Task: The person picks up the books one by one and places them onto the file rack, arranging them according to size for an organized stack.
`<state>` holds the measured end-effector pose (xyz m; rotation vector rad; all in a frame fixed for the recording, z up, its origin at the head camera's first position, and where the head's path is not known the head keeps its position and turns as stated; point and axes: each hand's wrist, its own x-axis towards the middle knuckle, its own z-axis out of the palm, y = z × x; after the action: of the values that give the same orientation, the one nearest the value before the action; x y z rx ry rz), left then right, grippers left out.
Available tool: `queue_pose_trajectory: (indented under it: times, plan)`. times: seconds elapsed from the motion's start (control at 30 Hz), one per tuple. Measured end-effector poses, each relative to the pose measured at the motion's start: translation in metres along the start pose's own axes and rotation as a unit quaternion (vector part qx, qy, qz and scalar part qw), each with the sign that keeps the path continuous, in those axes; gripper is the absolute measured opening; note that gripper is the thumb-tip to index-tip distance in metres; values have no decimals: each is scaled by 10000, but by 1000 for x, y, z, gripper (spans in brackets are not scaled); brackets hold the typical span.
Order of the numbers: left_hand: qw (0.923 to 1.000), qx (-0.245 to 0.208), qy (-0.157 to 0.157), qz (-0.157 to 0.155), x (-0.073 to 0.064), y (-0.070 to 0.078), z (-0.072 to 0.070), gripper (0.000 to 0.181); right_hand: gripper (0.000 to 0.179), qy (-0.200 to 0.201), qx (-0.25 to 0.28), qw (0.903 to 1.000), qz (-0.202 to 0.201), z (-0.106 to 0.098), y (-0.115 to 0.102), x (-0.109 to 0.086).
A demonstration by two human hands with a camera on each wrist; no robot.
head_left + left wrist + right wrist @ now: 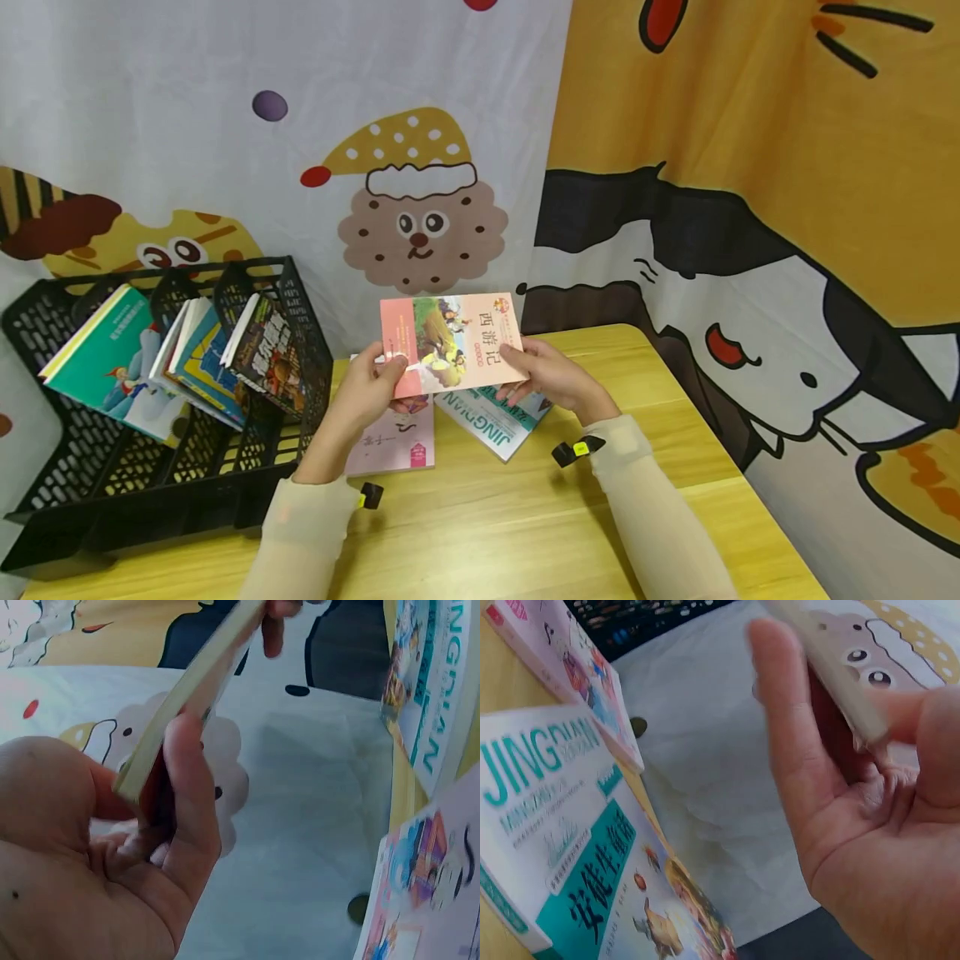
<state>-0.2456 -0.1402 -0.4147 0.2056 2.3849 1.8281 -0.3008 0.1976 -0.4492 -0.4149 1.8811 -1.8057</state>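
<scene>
A pink and cream book (453,342) with an illustrated cover is held up over the table between both hands. My left hand (367,387) grips its left end, thumb on the cover and fingers behind. At the opposite end my right hand (558,375) pinches the book the same way. In the left wrist view the book's page edge (187,690) slants up from the palm. Beneath it on the table lie a pink book (393,442) and a white and teal book (495,425), both partly covered by the raised book in the head view.
A black slotted rack (180,492) stands at the left of the table (480,533). It holds a green book (112,358), several thin books (198,358) and a dark-covered book (270,358). Cartoon-printed curtains (420,67) hang behind the table and along its right side.
</scene>
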Motion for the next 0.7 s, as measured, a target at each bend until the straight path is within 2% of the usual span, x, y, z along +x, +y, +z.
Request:
queue_pose_trajectory:
  times: [0.13,0.33,0.4,0.53,0.6,0.7]
  plan:
    - [9990,249,-369,36,-2,-1,-8,51,49,227,91,9997,-42,1,0,0]
    - [9977,601,-303,67,-1,-8,-19,58,45,344,-319,9989,62,2,-1,-5]
    - [9956,783,-491,133,-2,-11,-22,50,43,293,-388,9988,91,2,-3,-6]
    - [9862,1173,-1004,597,-2,-17,-22,34,44,340,-448,9984,-38,2,-4,-5]
    - [9846,1270,-931,764,-1,-17,-18,30,46,505,-534,9972,-133,2,-4,-4]
    - [9899,1199,-369,662,0,-17,-10,28,50,807,-576,9948,-221,2,-3,-1]
